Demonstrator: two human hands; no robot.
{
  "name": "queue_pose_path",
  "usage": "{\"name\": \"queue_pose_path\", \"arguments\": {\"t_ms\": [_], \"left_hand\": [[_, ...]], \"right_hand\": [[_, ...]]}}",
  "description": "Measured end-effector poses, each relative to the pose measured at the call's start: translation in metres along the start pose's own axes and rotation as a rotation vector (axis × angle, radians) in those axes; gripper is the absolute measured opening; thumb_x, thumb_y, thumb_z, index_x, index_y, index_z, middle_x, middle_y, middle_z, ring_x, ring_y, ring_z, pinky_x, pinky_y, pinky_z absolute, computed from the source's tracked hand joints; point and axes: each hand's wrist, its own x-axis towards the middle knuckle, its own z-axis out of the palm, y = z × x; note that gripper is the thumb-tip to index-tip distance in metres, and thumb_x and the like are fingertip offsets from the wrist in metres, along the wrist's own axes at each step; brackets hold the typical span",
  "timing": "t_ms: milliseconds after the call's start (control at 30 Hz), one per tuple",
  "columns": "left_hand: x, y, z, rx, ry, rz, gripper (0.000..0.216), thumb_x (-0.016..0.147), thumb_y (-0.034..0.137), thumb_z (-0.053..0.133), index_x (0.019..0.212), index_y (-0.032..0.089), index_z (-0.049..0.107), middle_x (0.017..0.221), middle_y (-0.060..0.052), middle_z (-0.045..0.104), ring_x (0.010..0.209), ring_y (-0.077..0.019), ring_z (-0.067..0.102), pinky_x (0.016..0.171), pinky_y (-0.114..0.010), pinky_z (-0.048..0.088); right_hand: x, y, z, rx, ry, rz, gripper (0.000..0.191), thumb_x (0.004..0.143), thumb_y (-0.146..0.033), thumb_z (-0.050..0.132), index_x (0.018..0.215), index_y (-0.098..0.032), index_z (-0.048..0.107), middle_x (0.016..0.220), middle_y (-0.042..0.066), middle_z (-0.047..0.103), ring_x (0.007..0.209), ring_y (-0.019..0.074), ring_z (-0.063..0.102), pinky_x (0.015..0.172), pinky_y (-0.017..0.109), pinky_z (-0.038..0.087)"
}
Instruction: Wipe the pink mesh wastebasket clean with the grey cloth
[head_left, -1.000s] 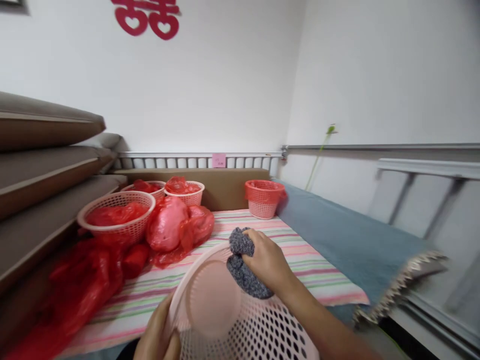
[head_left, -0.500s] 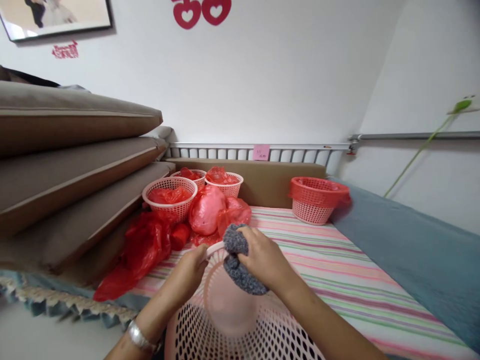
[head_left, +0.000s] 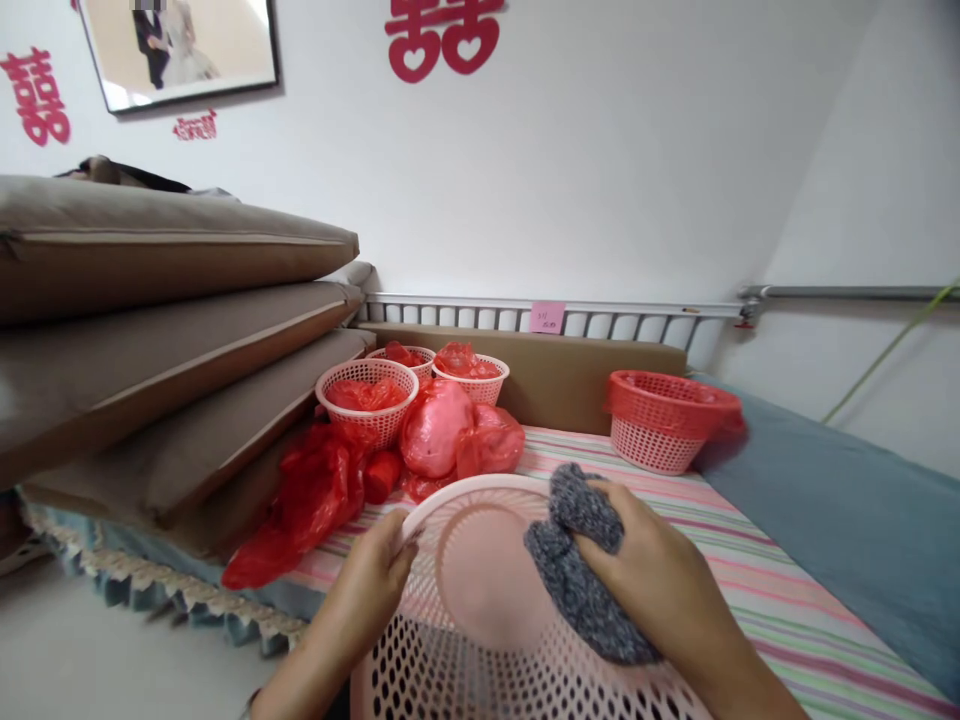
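A pink plastic basket [head_left: 491, 570] with a perforated wall is tilted, its mouth facing me, at the bottom middle of the head view. My left hand [head_left: 375, 570] is closed around its rim on the left side. In my right hand [head_left: 649, 560] a grey fuzzy cloth [head_left: 574, 570] is bunched up, pressed against the rim at the upper right. Part of the cloth hangs down inside the basket. My right fingertips are partly hidden behind the cloth.
Beyond are pink baskets [head_left: 390, 430] with red bags, a pink bundle in red plastic [head_left: 439, 430] and a loose red bag [head_left: 300, 520]. A red-lined basket [head_left: 660, 455] stands at right. Stacked cushions [head_left: 225, 350] rise at left on the striped bed [head_left: 787, 590].
My right hand has slid the cloth rightward along the rim, away from my left hand. The basket's rim shows more fully, and the view has shifted left.
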Motion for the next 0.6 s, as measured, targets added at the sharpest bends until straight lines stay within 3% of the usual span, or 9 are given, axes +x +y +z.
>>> {"name": "queue_pose_path", "arguments": {"t_ms": [100,233,333,433,600], "left_hand": [[0.017,0.02,-0.006,0.036,-0.046,0.067,0.015,0.077,0.018,0.05,0.084,0.016,0.063,0.078,-0.003,0.068,0.075,-0.019,0.061,0.068,-0.025,0.046],[0.05,0.029,0.001,0.042,-0.114,0.176,0.019,0.077,0.015,0.05,0.088,0.014,0.065,0.08,-0.004,0.07,0.081,-0.02,0.061,0.074,-0.027,0.046],[0.066,0.023,0.01,0.03,-0.102,0.186,0.021,0.076,0.015,0.05,0.091,0.013,0.065,0.08,-0.004,0.07,0.085,-0.021,0.061,0.078,-0.029,0.046],[0.068,0.01,0.014,0.061,-0.071,0.143,0.018,0.077,0.017,0.05,0.088,0.014,0.064,0.078,-0.003,0.069,0.079,-0.0197,0.061,0.074,-0.028,0.045],[0.052,-0.015,0.008,0.087,-0.018,0.038,0.018,0.079,0.022,0.046,0.088,0.016,0.061,0.081,-0.003,0.069,0.077,-0.0206,0.061,0.07,-0.028,0.044]], "right_hand": [[0.024,-0.039,-0.008,-0.01,0.001,-0.246,0.036,0.07,-0.022,0.054,0.106,-0.027,0.054,0.104,0.003,0.064,0.095,0.0221,0.059,0.077,0.031,0.041],[0.047,-0.065,0.015,-0.037,-0.096,-0.411,0.035,0.07,-0.018,0.055,0.105,-0.022,0.055,0.098,0.004,0.063,0.092,0.0206,0.057,0.075,0.029,0.039],[0.058,-0.06,0.032,-0.03,-0.09,-0.379,0.037,0.071,-0.019,0.055,0.108,-0.021,0.053,0.1,0.005,0.062,0.093,0.0204,0.056,0.076,0.029,0.038],[0.063,-0.044,0.034,-0.013,-0.085,-0.29,0.038,0.071,-0.021,0.057,0.109,-0.023,0.053,0.104,0.004,0.062,0.095,0.0203,0.056,0.076,0.028,0.038],[0.046,-0.006,0.025,0.053,-0.048,0.003,0.037,0.073,-0.027,0.058,0.109,-0.024,0.054,0.104,0.004,0.065,0.091,0.0214,0.06,0.069,0.027,0.038]]}}
